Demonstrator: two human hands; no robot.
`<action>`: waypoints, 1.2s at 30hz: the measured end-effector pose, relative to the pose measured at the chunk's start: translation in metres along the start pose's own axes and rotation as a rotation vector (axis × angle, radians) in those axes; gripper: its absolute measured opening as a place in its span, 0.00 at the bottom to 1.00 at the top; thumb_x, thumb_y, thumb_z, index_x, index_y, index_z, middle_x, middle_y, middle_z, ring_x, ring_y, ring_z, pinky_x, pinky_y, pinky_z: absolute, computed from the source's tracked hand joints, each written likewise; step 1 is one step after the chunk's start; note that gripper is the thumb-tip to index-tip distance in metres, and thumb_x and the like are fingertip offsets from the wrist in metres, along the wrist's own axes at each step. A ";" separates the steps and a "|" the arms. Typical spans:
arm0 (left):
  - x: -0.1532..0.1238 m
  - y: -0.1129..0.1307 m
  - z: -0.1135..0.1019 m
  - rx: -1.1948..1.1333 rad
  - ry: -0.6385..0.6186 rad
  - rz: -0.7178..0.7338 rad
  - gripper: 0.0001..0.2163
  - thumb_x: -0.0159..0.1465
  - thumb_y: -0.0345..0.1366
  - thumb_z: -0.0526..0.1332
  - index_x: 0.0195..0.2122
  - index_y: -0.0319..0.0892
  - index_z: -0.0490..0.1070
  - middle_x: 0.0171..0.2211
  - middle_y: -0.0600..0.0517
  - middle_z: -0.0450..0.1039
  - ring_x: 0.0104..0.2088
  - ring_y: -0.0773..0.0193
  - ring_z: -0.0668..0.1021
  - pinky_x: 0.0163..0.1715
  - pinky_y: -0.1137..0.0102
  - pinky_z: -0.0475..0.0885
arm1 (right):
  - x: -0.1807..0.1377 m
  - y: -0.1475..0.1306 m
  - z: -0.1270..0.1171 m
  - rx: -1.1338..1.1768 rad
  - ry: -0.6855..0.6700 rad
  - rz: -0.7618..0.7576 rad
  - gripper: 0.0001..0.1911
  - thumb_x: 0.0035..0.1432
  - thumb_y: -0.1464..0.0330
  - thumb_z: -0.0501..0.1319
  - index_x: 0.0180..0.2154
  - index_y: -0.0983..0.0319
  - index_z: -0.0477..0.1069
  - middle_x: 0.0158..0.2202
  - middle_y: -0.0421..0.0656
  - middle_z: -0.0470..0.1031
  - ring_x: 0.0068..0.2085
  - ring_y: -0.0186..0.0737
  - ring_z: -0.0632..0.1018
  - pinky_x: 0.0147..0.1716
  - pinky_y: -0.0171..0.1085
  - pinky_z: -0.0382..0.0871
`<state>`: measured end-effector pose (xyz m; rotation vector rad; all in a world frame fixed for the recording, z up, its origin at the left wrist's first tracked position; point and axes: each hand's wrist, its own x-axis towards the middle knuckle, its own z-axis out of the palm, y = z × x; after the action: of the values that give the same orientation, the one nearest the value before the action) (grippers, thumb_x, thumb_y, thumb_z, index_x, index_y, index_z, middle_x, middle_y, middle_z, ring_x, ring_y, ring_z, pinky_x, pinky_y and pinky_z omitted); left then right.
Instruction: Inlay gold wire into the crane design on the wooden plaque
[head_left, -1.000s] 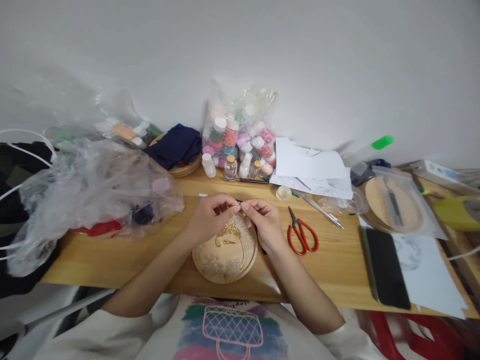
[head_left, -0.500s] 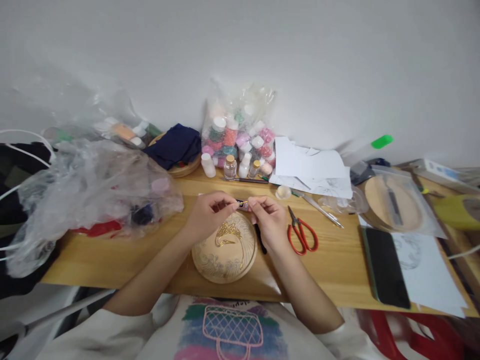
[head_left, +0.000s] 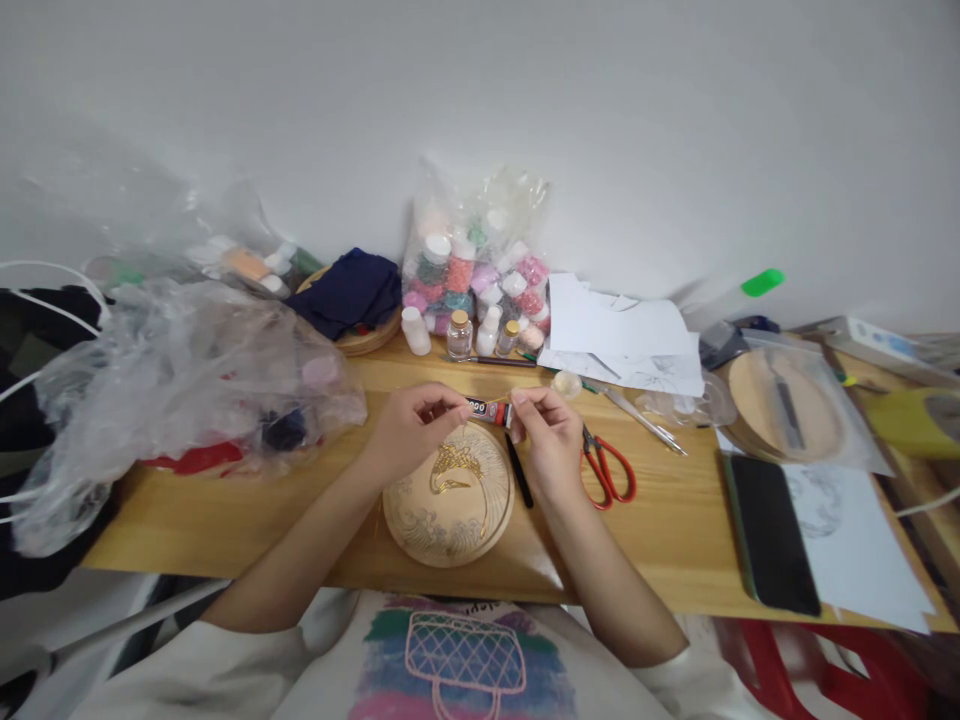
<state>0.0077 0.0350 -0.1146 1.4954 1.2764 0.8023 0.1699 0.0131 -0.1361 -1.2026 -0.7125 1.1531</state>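
Note:
A thin gold wire runs between my two hands above the far rim of a round wooden disc. My left hand pinches its left part between thumb and fingertips. At the other end, my right hand is closed in a pinch. Just behind the wire shows a black and red glue tube, its ends partly hidden by my fingers. The disc carries a pencil drawing with gold wire shaped into a bird's head and neck.
Red-handled scissors and black tweezers lie right of the disc. Small bottles stand behind, before bagged jars. Plastic bags crowd the left; a phone and papers lie right.
My hands have moved apart, the right one shifting rightward and the left slightly left. More of the glue tube and the gold wire between them now shows.

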 end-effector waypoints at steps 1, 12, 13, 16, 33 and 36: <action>0.000 0.000 0.000 -0.001 0.001 -0.001 0.08 0.56 0.39 0.62 0.28 0.39 0.76 0.26 0.51 0.76 0.27 0.67 0.71 0.27 0.72 0.65 | 0.000 0.000 0.000 -0.001 -0.002 -0.001 0.16 0.45 0.56 0.71 0.24 0.60 0.70 0.15 0.33 0.66 0.17 0.28 0.63 0.18 0.31 0.55; -0.001 -0.003 0.000 -0.016 0.005 -0.002 0.09 0.56 0.40 0.62 0.28 0.39 0.76 0.26 0.51 0.76 0.26 0.67 0.71 0.28 0.72 0.64 | 0.001 0.000 0.000 -0.001 -0.024 -0.001 0.16 0.46 0.57 0.70 0.23 0.60 0.71 0.15 0.33 0.65 0.16 0.28 0.62 0.18 0.32 0.54; -0.001 -0.003 0.000 -0.019 0.006 -0.001 0.09 0.56 0.40 0.62 0.28 0.39 0.76 0.26 0.51 0.76 0.26 0.67 0.71 0.28 0.72 0.64 | 0.001 0.000 0.000 -0.002 -0.025 0.000 0.16 0.46 0.57 0.70 0.23 0.60 0.71 0.15 0.33 0.65 0.16 0.27 0.62 0.18 0.32 0.53; -0.001 -0.003 0.000 -0.032 0.003 -0.003 0.08 0.56 0.40 0.63 0.28 0.40 0.76 0.26 0.51 0.76 0.26 0.67 0.71 0.27 0.73 0.64 | 0.001 0.000 -0.001 -0.008 -0.025 0.000 0.17 0.45 0.55 0.71 0.24 0.60 0.71 0.15 0.33 0.65 0.16 0.28 0.61 0.17 0.32 0.52; 0.000 -0.003 0.000 -0.124 -0.011 -0.043 0.08 0.56 0.40 0.64 0.28 0.41 0.75 0.25 0.53 0.74 0.25 0.67 0.71 0.26 0.73 0.65 | 0.003 0.003 0.001 0.049 -0.139 0.095 0.19 0.43 0.52 0.73 0.27 0.61 0.75 0.17 0.34 0.68 0.18 0.26 0.62 0.19 0.31 0.53; 0.000 -0.003 0.001 -0.122 -0.019 -0.021 0.08 0.56 0.40 0.64 0.27 0.42 0.75 0.25 0.53 0.74 0.26 0.67 0.71 0.27 0.72 0.65 | -0.001 0.005 0.004 0.029 -0.191 0.122 0.18 0.42 0.55 0.74 0.25 0.62 0.77 0.16 0.35 0.69 0.18 0.27 0.63 0.20 0.31 0.55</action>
<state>0.0073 0.0349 -0.1175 1.3876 1.2059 0.8356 0.1645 0.0129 -0.1399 -1.1344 -0.7711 1.3891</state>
